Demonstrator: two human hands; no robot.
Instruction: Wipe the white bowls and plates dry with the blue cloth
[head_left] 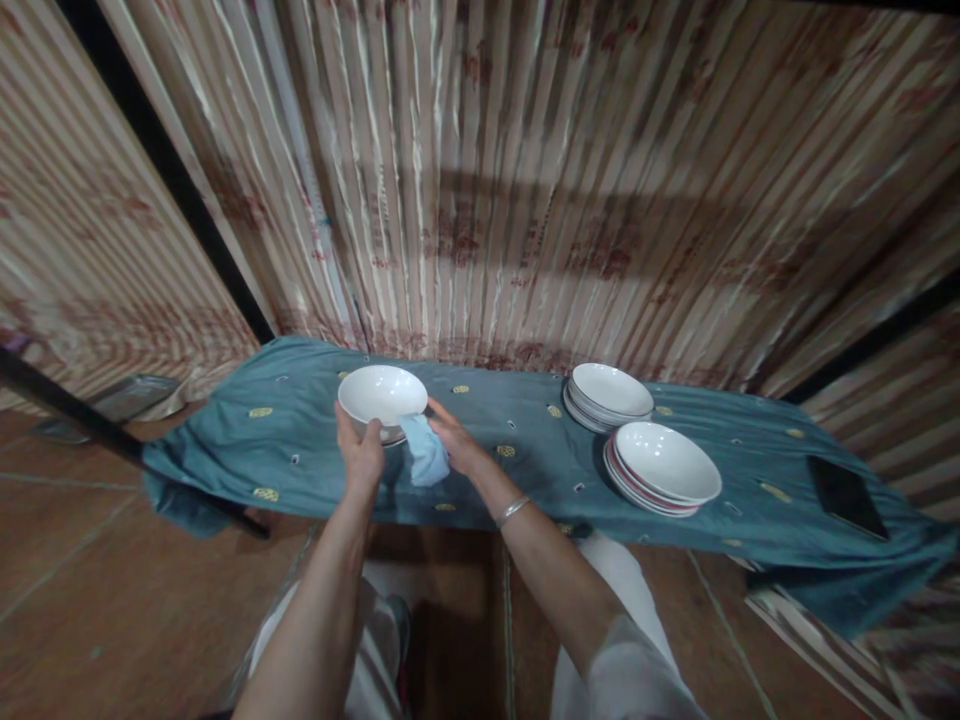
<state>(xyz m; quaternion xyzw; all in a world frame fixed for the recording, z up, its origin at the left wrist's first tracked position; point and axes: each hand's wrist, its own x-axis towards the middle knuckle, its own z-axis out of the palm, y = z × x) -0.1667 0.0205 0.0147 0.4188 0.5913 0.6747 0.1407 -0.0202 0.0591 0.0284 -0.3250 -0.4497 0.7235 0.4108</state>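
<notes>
A white bowl (381,393) is between my two hands at the left part of the cloth-covered table. My left hand (358,448) grips its left side, with the thumb at the near rim. At its right side, my right hand (452,437) is closed on a light blue cloth (427,455), which touches the near right rim and hangs down in front. A reddish edge shows just under the bowl; whether that is another dish I cannot tell. Part of the right fingers is hidden behind the cloth and bowl.
Right of centre stand two stacks of white dishes, a farther stack (611,390) and a nearer stack (667,462). A dark flat object (847,497) lies at the table's right end. The teal tablecloth (510,490) drapes over the edges; black poles (187,210) and a striped curtain (480,200) stand around.
</notes>
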